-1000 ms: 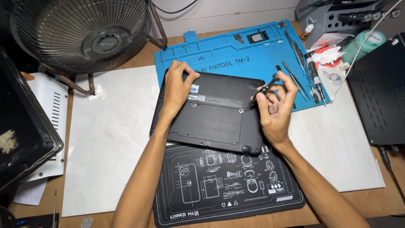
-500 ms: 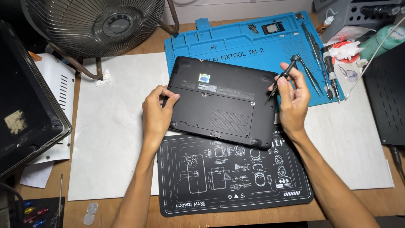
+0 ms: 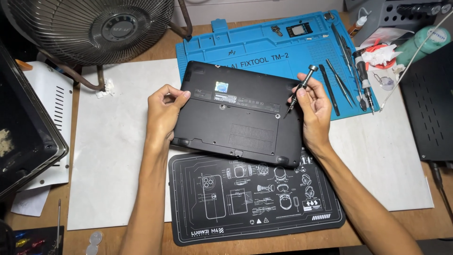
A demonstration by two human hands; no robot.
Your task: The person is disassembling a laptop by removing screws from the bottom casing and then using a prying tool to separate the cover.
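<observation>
A black laptop [image 3: 240,118] lies bottom side up, partly on a blue repair mat [image 3: 264,47] and partly on a black printed mat [image 3: 250,203]. My left hand [image 3: 163,111] grips the laptop's left edge, thumb on top. My right hand [image 3: 314,106] holds a small precision screwdriver [image 3: 299,89] tilted, with its tip touching the laptop's base near the right edge.
Several tools [image 3: 347,78] lie on the blue mat's right side. A metal fan [image 3: 89,28] stands at the back left. A dark device [image 3: 23,137] sits at the left, a black box [image 3: 432,104] at the right. A white sheet [image 3: 113,156] covers the desk.
The laptop has shifted right and nearer to me. My left hand slid from its top to its left edge. My right hand brought the screwdriver tip down onto the base.
</observation>
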